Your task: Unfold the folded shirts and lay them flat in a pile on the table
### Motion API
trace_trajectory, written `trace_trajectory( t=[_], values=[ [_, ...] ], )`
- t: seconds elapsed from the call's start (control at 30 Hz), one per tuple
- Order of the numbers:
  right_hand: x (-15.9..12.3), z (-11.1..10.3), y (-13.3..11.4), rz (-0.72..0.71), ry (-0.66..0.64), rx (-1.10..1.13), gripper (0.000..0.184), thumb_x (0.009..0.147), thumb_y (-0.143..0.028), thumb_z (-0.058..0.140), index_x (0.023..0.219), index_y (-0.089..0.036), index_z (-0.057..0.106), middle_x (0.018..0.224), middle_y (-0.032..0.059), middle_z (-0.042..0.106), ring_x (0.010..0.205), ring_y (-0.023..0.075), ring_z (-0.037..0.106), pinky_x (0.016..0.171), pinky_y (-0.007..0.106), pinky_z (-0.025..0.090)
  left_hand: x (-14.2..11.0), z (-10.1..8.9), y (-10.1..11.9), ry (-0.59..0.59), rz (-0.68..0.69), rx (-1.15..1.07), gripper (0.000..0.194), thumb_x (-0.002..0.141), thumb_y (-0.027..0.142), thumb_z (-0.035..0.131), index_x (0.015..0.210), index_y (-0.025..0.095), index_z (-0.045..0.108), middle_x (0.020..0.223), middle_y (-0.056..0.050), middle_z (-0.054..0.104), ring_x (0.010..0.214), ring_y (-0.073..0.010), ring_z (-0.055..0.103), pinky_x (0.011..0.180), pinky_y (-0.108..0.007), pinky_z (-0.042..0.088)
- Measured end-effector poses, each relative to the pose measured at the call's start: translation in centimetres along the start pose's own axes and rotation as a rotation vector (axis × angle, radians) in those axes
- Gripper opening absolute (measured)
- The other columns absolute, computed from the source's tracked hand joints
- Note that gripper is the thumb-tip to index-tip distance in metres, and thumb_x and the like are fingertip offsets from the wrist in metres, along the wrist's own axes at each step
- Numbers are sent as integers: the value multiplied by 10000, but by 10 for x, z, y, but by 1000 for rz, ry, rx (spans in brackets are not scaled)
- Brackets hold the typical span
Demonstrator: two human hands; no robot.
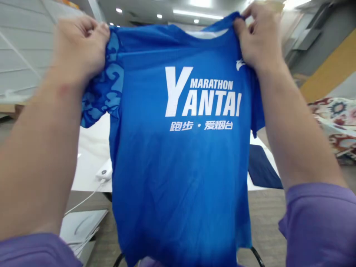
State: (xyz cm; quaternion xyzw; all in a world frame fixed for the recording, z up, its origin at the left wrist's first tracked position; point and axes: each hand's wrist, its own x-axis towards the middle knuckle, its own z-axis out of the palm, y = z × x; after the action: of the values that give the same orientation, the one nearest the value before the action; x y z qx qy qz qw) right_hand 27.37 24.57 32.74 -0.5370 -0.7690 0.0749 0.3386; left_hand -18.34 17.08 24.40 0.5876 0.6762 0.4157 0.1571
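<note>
A blue short-sleeved T-shirt (178, 159) hangs spread in front of me, its front towards me. White lettering on its chest reads "Marathon Yantai", with a line of Chinese characters below. My left hand (83, 44) pinches the shirt at the shoulder on the left, above a sleeve with a lighter blue wave pattern. With my right hand (257, 35) I grip the other shoulder close to the collar. Both hands are raised near the top of the view and closed on the fabric. The shirt hides much of the table behind it.
Behind the shirt stands a white table (91, 178). A folded dark blue cloth (263, 167) lies on its right side, and a small white device (104, 170) with a cable is at the left. Patterned fabric (338, 126) is piled at right. White flat boards (83, 226) sit low at left.
</note>
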Motion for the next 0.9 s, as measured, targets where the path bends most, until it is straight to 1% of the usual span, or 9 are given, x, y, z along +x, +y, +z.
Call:
trace_trajectory(
  t=[0.1, 0.2, 0.3, 0.37, 0.47, 0.63, 0.73, 0.8, 0.9],
  values=[
    [-14, 122, 60, 91, -30, -202, 303, 1145, -392, 687, 1252, -132, 798, 875, -34, 663, 776, 88, 516, 917, 273, 458, -2, 66, -86, -104, -40, 213, 812, 1148, 633, 449, 1262, -131, 696, 1136, -78, 712, 1274, -321, 717, 1147, -682, 469],
    [-40, 247, 120, 177, -182, -144, 305, 1176, -401, 651, 1225, -120, 758, 1031, 37, 756, 920, 140, 630, 1045, 324, 515, -8, 142, -172, -218, -199, 305, 695, 1185, 588, 409, 1319, -33, 689, 1242, -78, 756, 1240, -184, 671, 1261, -494, 467],
    [-78, 340, 167, 250, -296, -146, 532, 1201, -594, 507, 1338, -116, 695, 1259, 154, 762, 1217, 269, 687, 1186, 485, 516, -29, 209, -229, -285, -348, 370, 560, 1161, 543, 472, 1357, 72, 703, 1390, -157, 754, 1327, -282, 630, 1311, -563, 429],
    [-111, 371, 185, 284, -364, -190, 674, 1181, -704, 421, 1435, -130, 665, 1428, 217, 714, 1373, 353, 649, 1261, 603, 462, -53, 243, -246, -286, -372, 421, 559, 1122, 541, 523, 1419, 97, 687, 1542, -246, 659, 1467, -401, 554, 1337, -689, 327],
    [-171, 370, 192, 265, -533, -224, 777, 1160, -758, 350, 1556, -158, 642, 1643, 225, 613, 1575, 402, 529, 1395, 683, 272, -102, 275, -246, -328, -268, 434, 653, 1104, 595, 472, 1582, 171, 606, 1736, -265, 468, 1625, -482, 399, 1362, -747, 198],
    [-262, 330, 177, 238, -849, -199, 963, 1127, -834, 302, 1796, -154, 431, 1881, 170, 323, 1782, 377, 244, 1471, 647, 40, -173, 300, -210, -527, -110, 403, 760, 1102, 675, 382, 1684, 220, 560, 1821, -199, 420, 1736, -441, 279, 1406, -723, 110],
    [-282, 323, 165, 238, -965, -196, 1007, 1130, -821, 274, 1849, -116, 305, 1917, 162, 204, 1811, 346, 155, 1480, 606, -13, -192, 314, -196, -581, -117, 419, 819, 1096, 712, 348, 1733, 228, 520, 1864, -176, 378, 1778, -405, 220, 1419, -718, 81],
    [-282, 313, 159, 215, -954, -210, 970, 1149, -775, 248, 1864, -119, 260, 1924, 137, 189, 1818, 317, 133, 1484, 580, -38, -196, 323, -198, -672, -191, 420, 874, 1073, 764, 359, 1754, 235, 498, 1878, -178, 355, 1785, -426, 198, 1405, -753, 96],
    [-280, 263, 164, 168, -818, -290, 877, 1163, -727, 268, 1868, -204, 274, 1910, 69, 272, 1807, 295, 181, 1494, 539, -20, -196, 339, -223, -784, -256, 457, 1021, 1018, 852, 420, 1805, 201, 401, 1919, -179, 247, 1792, -450, 134, 1401, -765, 108]
  ],
)
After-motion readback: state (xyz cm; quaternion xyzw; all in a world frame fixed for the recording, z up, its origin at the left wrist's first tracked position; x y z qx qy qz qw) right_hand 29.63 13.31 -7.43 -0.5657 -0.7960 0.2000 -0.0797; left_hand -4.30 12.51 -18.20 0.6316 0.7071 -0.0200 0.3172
